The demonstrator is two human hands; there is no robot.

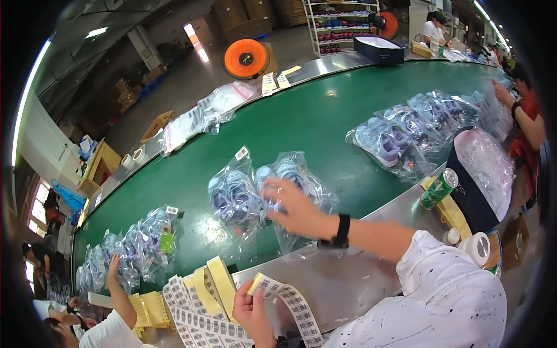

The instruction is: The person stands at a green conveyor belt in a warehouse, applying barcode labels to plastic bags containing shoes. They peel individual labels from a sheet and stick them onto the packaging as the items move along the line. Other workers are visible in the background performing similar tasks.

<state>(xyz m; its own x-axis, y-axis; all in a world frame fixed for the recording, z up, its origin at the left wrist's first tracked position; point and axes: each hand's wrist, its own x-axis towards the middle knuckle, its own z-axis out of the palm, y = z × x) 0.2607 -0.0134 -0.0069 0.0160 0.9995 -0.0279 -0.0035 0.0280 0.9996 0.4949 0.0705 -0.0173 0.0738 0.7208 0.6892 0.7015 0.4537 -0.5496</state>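
Beyond bagged shoes (pixel 235 194): green belt (pixel 290 124), fan (pixel 246 58).

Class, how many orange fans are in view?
2: one fan beyond the green conveyor belt, left of the shoe rack; another fan at its right. Others may be hidden.

At the lower centre of the frame, a label strip (pixel 300 305) is gripped by the left hand (pixel 252 310). In the middle, bagged shoes (pixel 288 168) are partly covered by the right hand (pixel 295 211), its fingers spread. The green belt (pixel 325 133) is also occupied by a left cluster (pixel 139 240) and a right cluster (pixel 389 136) of bagged shoes. A green can (pixel 439 188) is seen at right.
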